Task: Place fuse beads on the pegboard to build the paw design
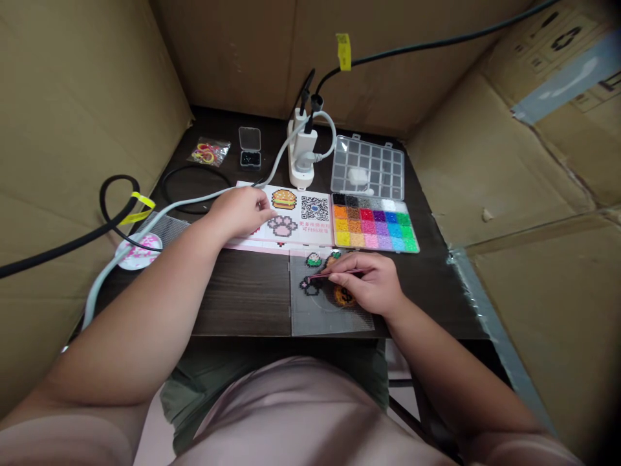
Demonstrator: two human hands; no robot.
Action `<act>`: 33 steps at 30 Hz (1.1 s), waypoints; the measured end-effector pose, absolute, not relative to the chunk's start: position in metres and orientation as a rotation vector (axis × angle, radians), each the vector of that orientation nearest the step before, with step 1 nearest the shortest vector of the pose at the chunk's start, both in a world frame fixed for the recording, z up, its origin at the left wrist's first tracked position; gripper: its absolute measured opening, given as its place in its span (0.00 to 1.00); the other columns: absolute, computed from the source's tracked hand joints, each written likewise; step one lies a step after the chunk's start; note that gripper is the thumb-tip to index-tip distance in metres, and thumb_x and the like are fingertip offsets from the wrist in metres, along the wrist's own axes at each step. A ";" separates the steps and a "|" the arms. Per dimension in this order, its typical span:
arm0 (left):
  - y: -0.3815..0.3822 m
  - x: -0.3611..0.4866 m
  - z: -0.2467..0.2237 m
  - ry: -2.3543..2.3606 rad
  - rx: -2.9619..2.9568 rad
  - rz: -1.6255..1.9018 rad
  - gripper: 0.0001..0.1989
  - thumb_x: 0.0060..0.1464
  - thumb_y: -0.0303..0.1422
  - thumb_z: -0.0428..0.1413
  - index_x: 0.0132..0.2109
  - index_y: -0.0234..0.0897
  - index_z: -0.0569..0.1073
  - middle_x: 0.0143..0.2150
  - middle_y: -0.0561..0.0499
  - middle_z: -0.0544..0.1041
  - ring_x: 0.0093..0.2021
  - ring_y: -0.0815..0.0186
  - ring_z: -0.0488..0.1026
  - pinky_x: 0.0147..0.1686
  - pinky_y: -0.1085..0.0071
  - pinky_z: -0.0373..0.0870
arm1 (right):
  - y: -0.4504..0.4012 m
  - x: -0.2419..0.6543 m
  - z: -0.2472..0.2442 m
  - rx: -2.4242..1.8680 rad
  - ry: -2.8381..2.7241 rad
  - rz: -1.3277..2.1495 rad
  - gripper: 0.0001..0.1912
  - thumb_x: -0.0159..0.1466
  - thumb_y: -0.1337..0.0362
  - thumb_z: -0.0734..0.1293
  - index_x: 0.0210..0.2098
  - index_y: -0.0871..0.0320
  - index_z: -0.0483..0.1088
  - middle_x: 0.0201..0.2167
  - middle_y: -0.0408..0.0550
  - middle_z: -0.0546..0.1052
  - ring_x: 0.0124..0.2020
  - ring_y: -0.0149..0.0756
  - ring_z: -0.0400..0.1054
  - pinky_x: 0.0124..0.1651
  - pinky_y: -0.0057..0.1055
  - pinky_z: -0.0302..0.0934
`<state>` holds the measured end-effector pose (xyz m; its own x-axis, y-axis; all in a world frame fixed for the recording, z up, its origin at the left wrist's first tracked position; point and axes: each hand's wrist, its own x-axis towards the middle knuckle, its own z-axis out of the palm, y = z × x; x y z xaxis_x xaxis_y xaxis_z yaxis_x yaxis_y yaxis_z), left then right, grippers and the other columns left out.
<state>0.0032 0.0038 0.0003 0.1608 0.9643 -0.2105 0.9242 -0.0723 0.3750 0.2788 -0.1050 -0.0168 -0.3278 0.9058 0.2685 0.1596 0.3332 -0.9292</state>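
My right hand (369, 285) grips slim pink tweezers (317, 276), their tips at the left of a clear square pegboard (320, 318). Small bead figures sit on this board: a dark paw outline (310, 286), a green-and-white shape (314, 260) and an orange-brown round one (344, 296), partly hidden by my fingers. My left hand (237, 210) rests on a white printed pattern card (305, 223) beside its burger and pink paw pictures. That hand holds nothing.
A compartment tray of coloured beads (373, 223) lies right of the card, below a clear compartment box (367, 167). Behind stand a white plug adapter with cables (301, 149) and a small black-bead box (250, 147). Cardboard walls surround the dark wooden table (242, 298).
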 end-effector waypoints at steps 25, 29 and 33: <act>0.002 0.004 0.004 1.786 2.015 0.146 0.13 0.59 0.46 0.60 0.41 0.42 0.81 0.36 0.45 0.83 0.38 0.56 0.76 0.37 0.61 0.65 | -0.105 0.279 -0.015 -1.010 -1.699 1.054 0.07 0.60 0.61 0.81 0.29 0.55 0.84 0.30 0.51 0.87 0.31 0.41 0.84 0.36 0.34 0.80; 0.001 0.004 0.005 1.783 2.012 0.145 0.13 0.60 0.46 0.60 0.39 0.42 0.81 0.37 0.45 0.83 0.39 0.55 0.77 0.38 0.61 0.65 | -0.105 0.279 -0.016 -0.985 -1.718 1.020 0.05 0.60 0.63 0.80 0.29 0.55 0.84 0.30 0.51 0.87 0.31 0.41 0.84 0.37 0.33 0.80; 0.001 0.004 0.005 1.794 2.030 0.152 0.13 0.60 0.46 0.60 0.38 0.43 0.80 0.36 0.46 0.83 0.38 0.56 0.77 0.37 0.62 0.65 | -0.105 0.280 -0.017 -0.977 -1.738 1.036 0.06 0.61 0.62 0.81 0.29 0.56 0.84 0.31 0.52 0.87 0.31 0.41 0.84 0.37 0.34 0.80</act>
<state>0.0043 0.0009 0.0047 0.1595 0.9679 -0.1944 0.9213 -0.0752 0.3815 0.2795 -0.1048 -0.0172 -0.3183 0.9064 0.2776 0.1873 0.3472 -0.9189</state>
